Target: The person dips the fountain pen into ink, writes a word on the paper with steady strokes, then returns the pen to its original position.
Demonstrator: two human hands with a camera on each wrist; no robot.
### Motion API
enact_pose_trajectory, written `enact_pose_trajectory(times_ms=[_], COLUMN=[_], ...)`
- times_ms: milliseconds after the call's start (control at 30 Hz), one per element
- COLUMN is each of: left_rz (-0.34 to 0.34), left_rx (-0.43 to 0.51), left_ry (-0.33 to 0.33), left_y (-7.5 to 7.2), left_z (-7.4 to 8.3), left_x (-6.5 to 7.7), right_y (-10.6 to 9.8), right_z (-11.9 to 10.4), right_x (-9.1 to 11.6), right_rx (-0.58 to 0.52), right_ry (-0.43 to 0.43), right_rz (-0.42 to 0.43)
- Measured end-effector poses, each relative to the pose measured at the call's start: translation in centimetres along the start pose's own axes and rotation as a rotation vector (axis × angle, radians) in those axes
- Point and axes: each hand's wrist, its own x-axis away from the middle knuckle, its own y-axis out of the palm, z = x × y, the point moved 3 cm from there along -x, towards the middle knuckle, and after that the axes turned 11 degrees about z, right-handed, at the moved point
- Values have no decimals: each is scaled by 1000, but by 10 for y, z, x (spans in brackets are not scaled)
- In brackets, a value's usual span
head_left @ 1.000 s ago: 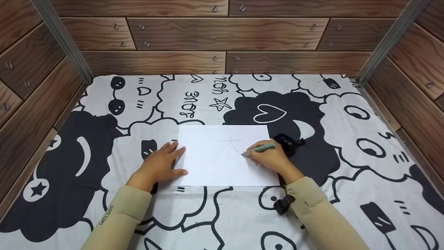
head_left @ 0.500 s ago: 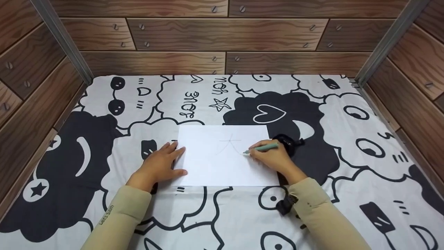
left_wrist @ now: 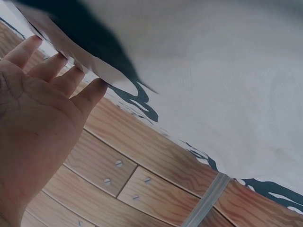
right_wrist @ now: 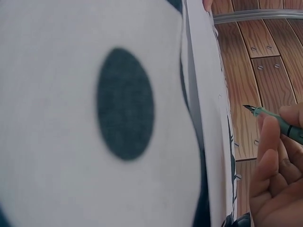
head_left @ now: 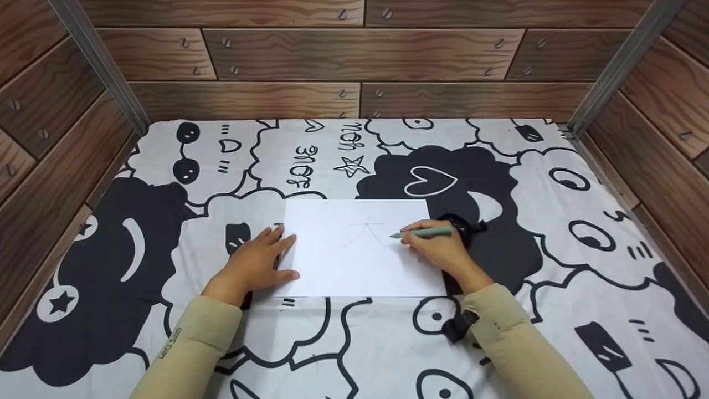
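A sheet of white paper (head_left: 343, 266) lies on the patterned cloth, bearing thin strokes that form a character like 大. My right hand (head_left: 437, 249) pinches a green fountain pen (head_left: 426, 232) between thumb and fingers. In the right wrist view the metal nib of the fountain pen (right_wrist: 289, 128) is bare and points away from the hand, apart from the paper (right_wrist: 208, 118). On the paper's left edge rests my left hand (head_left: 257, 257), fingers spread and fairly straight. The left wrist view shows the palm of the left hand (left_wrist: 42, 118) and its extended fingers.
A glossy black rounded object (head_left: 462, 224) sits just behind the right hand, partly hidden. The black-and-white cartoon cloth (head_left: 332, 343) covers the surface. Wood-print walls (head_left: 354, 55) and metal posts (head_left: 99, 66) enclose it at the back and sides.
The fountain pen's tip has come up off the end of the right-hand stroke and shifted slightly away, the pen tilting flatter. My left hand and the paper have stayed put.
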Motion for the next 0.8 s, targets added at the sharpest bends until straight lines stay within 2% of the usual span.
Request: enact_pose_trajectory(times_ms=[200, 400, 800], left_rz=[-2, -6, 4], left_rx=[-2, -6, -8], left_ry=[0, 3, 4], left_y=[-1, -1, 0], left_z=[0, 1, 1], left_x=[0, -1, 0], right_y=[-2, -4, -9], right_z=[4, 7, 10], right_x=[-2, -3, -6], right_rx=[-99, -141, -153], right_ry=[18, 25, 42], right_rz=[39, 57, 137])
